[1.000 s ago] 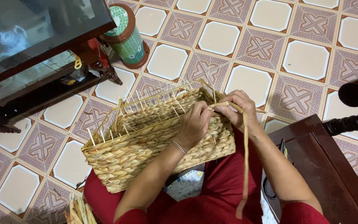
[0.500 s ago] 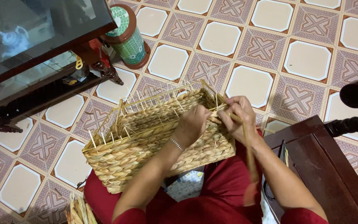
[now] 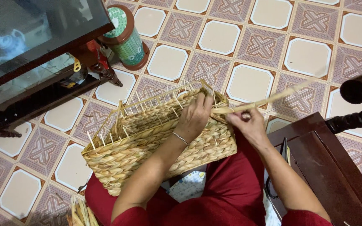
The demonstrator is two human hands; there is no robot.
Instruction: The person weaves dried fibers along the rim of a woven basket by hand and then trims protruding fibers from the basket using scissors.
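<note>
A half-woven straw basket (image 3: 147,142) rests on my lap, thin upright stakes sticking out along its rim. My left hand (image 3: 194,118) presses on the basket's top edge near its right corner, a thin bracelet on the wrist. My right hand (image 3: 248,125) pinches a long flat straw strand (image 3: 269,101) just past that corner. The strand runs from the rim up and out to the right over the floor tiles.
A glass-topped dark wooden table (image 3: 42,54) stands at the upper left, a green cylindrical container (image 3: 126,39) beside its leg. A dark wooden piece of furniture (image 3: 332,167) sits at the right. Loose straw (image 3: 80,211) lies by my left knee. Patterned tiles (image 3: 252,81) cover the floor.
The strand hung down beside my right arm before; my right hand has now swung it up and out to the right. My left hand stayed on the basket rim.
</note>
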